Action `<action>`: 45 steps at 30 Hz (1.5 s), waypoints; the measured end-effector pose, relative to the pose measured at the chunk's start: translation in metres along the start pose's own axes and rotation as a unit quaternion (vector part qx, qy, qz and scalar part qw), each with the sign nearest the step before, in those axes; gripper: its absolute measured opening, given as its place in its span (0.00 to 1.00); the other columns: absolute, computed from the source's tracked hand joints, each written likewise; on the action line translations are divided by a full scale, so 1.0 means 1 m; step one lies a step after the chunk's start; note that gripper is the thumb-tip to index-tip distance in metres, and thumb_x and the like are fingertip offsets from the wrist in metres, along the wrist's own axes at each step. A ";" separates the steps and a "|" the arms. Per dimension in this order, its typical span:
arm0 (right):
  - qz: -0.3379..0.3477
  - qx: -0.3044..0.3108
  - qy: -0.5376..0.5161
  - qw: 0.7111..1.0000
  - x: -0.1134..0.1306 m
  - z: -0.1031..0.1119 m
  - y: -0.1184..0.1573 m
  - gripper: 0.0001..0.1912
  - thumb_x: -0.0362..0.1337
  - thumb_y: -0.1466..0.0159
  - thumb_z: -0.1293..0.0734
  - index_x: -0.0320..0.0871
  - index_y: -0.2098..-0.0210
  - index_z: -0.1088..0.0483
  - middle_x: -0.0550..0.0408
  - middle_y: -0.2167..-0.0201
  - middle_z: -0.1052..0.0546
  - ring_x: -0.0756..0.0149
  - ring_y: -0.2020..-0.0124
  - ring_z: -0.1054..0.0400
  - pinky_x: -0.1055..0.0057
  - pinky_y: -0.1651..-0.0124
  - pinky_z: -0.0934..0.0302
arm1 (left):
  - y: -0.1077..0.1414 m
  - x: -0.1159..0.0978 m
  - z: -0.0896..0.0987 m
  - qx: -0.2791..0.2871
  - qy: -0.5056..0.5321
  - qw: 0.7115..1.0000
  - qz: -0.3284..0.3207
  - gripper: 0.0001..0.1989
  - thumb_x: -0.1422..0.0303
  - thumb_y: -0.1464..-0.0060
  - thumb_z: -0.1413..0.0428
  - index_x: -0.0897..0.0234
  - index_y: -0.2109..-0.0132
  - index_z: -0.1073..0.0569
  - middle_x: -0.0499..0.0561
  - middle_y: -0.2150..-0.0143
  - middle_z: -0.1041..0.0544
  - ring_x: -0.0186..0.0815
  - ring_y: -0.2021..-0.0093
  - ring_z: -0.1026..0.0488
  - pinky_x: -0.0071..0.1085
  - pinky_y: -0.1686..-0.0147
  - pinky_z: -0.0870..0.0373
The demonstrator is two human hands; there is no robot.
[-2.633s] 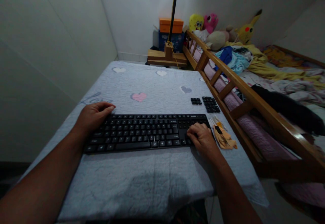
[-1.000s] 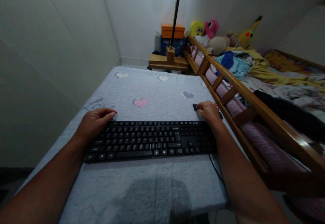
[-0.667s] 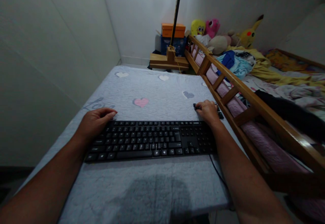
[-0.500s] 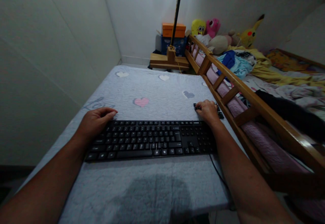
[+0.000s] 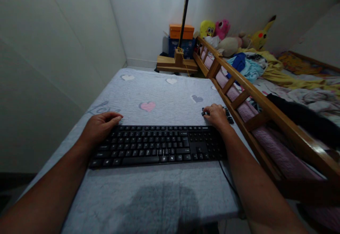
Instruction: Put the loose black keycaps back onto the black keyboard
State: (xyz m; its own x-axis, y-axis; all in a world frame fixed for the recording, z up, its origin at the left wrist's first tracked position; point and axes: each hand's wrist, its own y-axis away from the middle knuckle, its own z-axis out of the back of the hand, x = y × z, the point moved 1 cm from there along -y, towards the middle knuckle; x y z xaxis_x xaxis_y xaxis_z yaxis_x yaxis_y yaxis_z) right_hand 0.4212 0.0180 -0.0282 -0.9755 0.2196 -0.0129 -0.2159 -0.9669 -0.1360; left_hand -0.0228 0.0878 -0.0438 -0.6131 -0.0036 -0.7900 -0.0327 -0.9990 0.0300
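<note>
A black full-size keyboard (image 5: pixel 148 145) lies across the cloth-covered table. Its right side shows dark spots where the keys look bare of caps. My left hand (image 5: pixel 103 125) rests at the keyboard's upper left corner, thumb and fingers closed together; whatever they may hold is hidden. Beyond the upper right corner, my right hand (image 5: pixel 216 115) is over a group of small black keycaps (image 5: pixel 230 119). Its thumb and forefinger are closed on a black keycap (image 5: pixel 203 113) at the left edge of the group. The hand covers part of the others.
Light quilted cloth with hearts covers the table (image 5: pixel 148 85). A wooden bed rail (image 5: pixel 247 85) runs along the right, with bedding and plush toys (image 5: pixel 207 28) behind it. A wooden stand (image 5: pixel 177 62) and an orange box (image 5: pixel 182 31) are at the far end. A cable (image 5: pixel 228 177) trails from the keyboard.
My right hand has shifted very slightly to the left, and the keycap at its fingertips now shows more clearly. The left hand and the keyboard have stayed put.
</note>
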 end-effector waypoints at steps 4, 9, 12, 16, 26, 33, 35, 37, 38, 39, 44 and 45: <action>0.010 -0.010 0.002 1.000 0.000 -0.001 -0.001 0.09 0.36 0.40 0.31 0.47 0.60 0.22 0.46 0.59 0.24 0.51 0.55 0.37 0.60 0.56 0.45 | 0.000 -0.001 -0.001 0.000 0.011 1.000 0.008 0.22 0.51 0.58 0.43 0.63 0.62 0.21 0.50 0.64 0.19 0.42 0.62 0.26 0.34 0.58 0.33; 0.018 -0.025 -0.009 0.999 -0.002 0.004 0.001 0.05 0.36 0.42 0.30 0.44 0.65 0.23 0.46 0.60 0.24 0.52 0.56 0.36 0.60 0.55 0.45 | 0.001 -0.002 0.000 -0.001 0.008 1.000 0.011 0.23 0.50 0.59 0.42 0.63 0.62 0.21 0.50 0.65 0.19 0.42 0.62 0.26 0.34 0.58 0.33; 0.044 -0.040 -0.109 0.992 0.000 0.018 0.013 0.04 0.35 0.42 0.30 0.44 0.67 0.25 0.49 0.63 0.24 0.56 0.58 0.34 0.61 0.54 0.43 | 0.000 0.000 0.000 0.001 0.008 1.000 0.008 0.23 0.50 0.58 0.42 0.63 0.61 0.21 0.50 0.64 0.19 0.43 0.61 0.25 0.35 0.57 0.33; 0.128 0.001 -0.275 0.953 0.017 0.039 0.051 0.03 0.34 0.43 0.29 0.45 0.67 0.27 0.55 0.66 0.26 0.61 0.60 0.33 0.64 0.54 0.42 | -0.001 0.001 0.000 0.001 0.004 1.000 0.006 0.23 0.50 0.58 0.42 0.63 0.61 0.21 0.50 0.64 0.19 0.42 0.61 0.25 0.34 0.57 0.33; 0.125 0.067 -0.322 0.936 0.050 0.025 0.096 0.08 0.27 0.43 0.29 0.44 0.68 0.30 0.54 0.66 0.27 0.60 0.58 0.35 0.63 0.53 0.43 | 0.000 0.000 0.000 -0.003 -0.004 1.000 0.008 0.23 0.50 0.58 0.43 0.63 0.61 0.21 0.49 0.66 0.19 0.42 0.63 0.26 0.34 0.60 0.34; 0.134 0.050 -0.314 0.939 0.050 0.021 0.098 0.07 0.28 0.41 0.30 0.45 0.65 0.30 0.53 0.65 0.27 0.60 0.59 0.36 0.63 0.54 0.42 | 0.000 0.001 -0.001 -0.004 -0.006 1.000 0.004 0.23 0.50 0.58 0.43 0.63 0.61 0.21 0.49 0.64 0.19 0.42 0.62 0.25 0.35 0.57 0.33; 0.136 0.042 -0.309 0.940 0.050 0.021 0.099 0.07 0.29 0.42 0.30 0.44 0.65 0.30 0.54 0.65 0.27 0.59 0.59 0.36 0.63 0.55 0.42 | 0.000 0.000 0.000 -0.005 -0.007 1.000 0.005 0.23 0.50 0.58 0.43 0.63 0.61 0.21 0.49 0.64 0.19 0.42 0.62 0.26 0.35 0.57 0.33; 0.138 0.041 -0.307 0.941 0.051 0.022 0.099 0.05 0.30 0.41 0.30 0.44 0.66 0.30 0.53 0.66 0.27 0.59 0.60 0.35 0.62 0.55 0.42 | 0.001 -0.002 0.000 -0.003 -0.008 1.000 0.000 0.23 0.50 0.58 0.43 0.63 0.61 0.21 0.50 0.64 0.19 0.42 0.62 0.26 0.35 0.56 0.33; 0.137 0.043 -0.308 0.941 0.052 0.023 0.100 0.04 0.31 0.40 0.31 0.44 0.66 0.30 0.53 0.65 0.26 0.59 0.59 0.35 0.62 0.54 0.43 | 0.001 -0.002 0.001 -0.001 -0.008 1.000 -0.003 0.23 0.50 0.58 0.43 0.63 0.62 0.21 0.50 0.64 0.19 0.43 0.62 0.26 0.35 0.56 0.33; 0.134 0.045 -0.307 0.941 0.052 0.023 0.100 0.03 0.32 0.39 0.31 0.44 0.66 0.30 0.53 0.65 0.26 0.59 0.59 0.35 0.61 0.53 0.43 | 0.001 -0.003 0.001 0.000 -0.008 1.000 -0.005 0.23 0.50 0.58 0.43 0.63 0.62 0.21 0.50 0.64 0.19 0.43 0.62 0.25 0.35 0.56 0.33; 0.121 0.048 -0.303 0.944 0.054 0.023 0.099 0.03 0.32 0.37 0.32 0.46 0.67 0.29 0.53 0.64 0.25 0.59 0.58 0.35 0.61 0.52 0.43 | 0.002 -0.004 0.001 -0.002 -0.010 1.000 -0.004 0.23 0.50 0.58 0.43 0.64 0.62 0.20 0.51 0.64 0.19 0.44 0.61 0.25 0.36 0.56 0.32; 0.119 0.046 -0.304 0.944 0.054 0.022 0.099 0.03 0.31 0.38 0.32 0.46 0.67 0.29 0.53 0.65 0.25 0.59 0.58 0.35 0.61 0.53 0.43 | 0.001 -0.004 0.000 -0.001 -0.010 1.000 -0.003 0.23 0.50 0.58 0.43 0.64 0.61 0.20 0.51 0.64 0.19 0.44 0.61 0.25 0.36 0.56 0.32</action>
State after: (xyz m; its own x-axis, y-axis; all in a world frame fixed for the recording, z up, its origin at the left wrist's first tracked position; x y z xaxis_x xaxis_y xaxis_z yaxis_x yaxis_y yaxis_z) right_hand 0.3458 -0.0689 -0.0203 -0.8343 -0.0933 0.5433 0.0372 -0.9929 -0.1134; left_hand -0.0210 0.0864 -0.0406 -0.6281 0.0027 -0.7781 -0.0346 -0.9991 0.0244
